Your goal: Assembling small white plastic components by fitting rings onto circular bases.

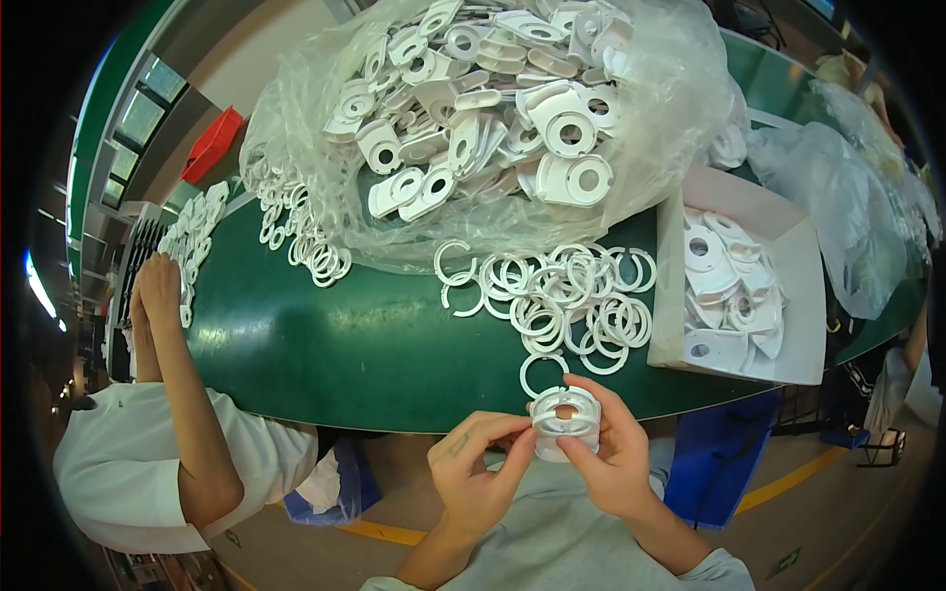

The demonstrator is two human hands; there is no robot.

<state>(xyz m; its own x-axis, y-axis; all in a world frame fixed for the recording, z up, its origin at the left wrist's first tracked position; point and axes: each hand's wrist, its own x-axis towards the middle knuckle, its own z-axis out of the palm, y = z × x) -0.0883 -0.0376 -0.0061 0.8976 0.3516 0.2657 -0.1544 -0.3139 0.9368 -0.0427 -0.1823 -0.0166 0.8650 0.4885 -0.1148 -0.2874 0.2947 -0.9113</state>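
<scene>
In front of my body, just off the table's near edge, I hold a white plastic housing (566,448) with a round opening. My right hand (616,458) is closed on it, fingers behind its right side and thumb on the front. A white ring (565,396) sits tilted over the opening. My left hand (478,463) pinches at the left side of that ring with thumb and forefinger. Several loose white open rings (576,295) lie in a heap just beyond my hands. The nearest single ring (543,374) lies by the housing's top left.
A large clear plastic bag (680,108) full of white housings spreads over the green table (296,345). To the right stands a white box (670,286) holding more housings. On the left, a co-worker's hands (158,286) are near a row of white parts (194,231). A red bin (212,145) stands beyond.
</scene>
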